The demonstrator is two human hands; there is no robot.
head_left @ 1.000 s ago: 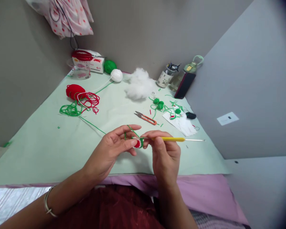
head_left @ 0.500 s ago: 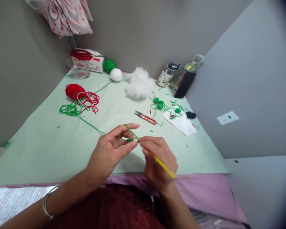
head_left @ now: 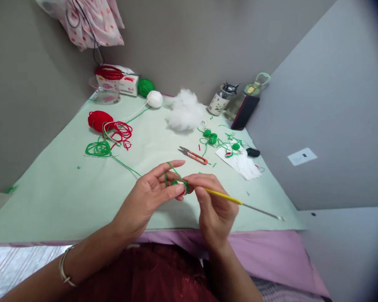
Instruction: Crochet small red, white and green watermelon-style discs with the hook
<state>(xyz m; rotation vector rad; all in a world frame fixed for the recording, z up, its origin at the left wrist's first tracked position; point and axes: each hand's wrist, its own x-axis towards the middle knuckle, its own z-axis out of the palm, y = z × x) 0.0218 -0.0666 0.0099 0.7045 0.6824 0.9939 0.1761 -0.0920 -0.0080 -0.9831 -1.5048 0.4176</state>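
Between the thumb and fingers of my left hand [head_left: 151, 193] is a small crochet piece [head_left: 184, 187] in green, white and red. Green yarn [head_left: 175, 168] loops over the raised index finger and down to the piece. It trails back over the table to a loose green coil [head_left: 97, 148]. My right hand [head_left: 216, 205] pinches a crochet hook [head_left: 223, 196] by its yellow handle, its rear metal end pointing out to the right. The working tip is at the crochet piece, hidden by fingers and yarn.
Orange thread snips [head_left: 193, 155] lie beyond my hands. White stuffing [head_left: 184, 110] sits behind them. Red yarn [head_left: 101, 121] and a white yarn ball [head_left: 154, 99] are at left. Small green crocheted balls [head_left: 212, 138] and a white tissue [head_left: 237, 162] lie at right, below a leaning phone [head_left: 245, 113].
The crochet hook has swung from pointing down toward me to pointing out rightward. The crochet piece has turned, showing more of its red and green. The green coil has shifted slightly right.
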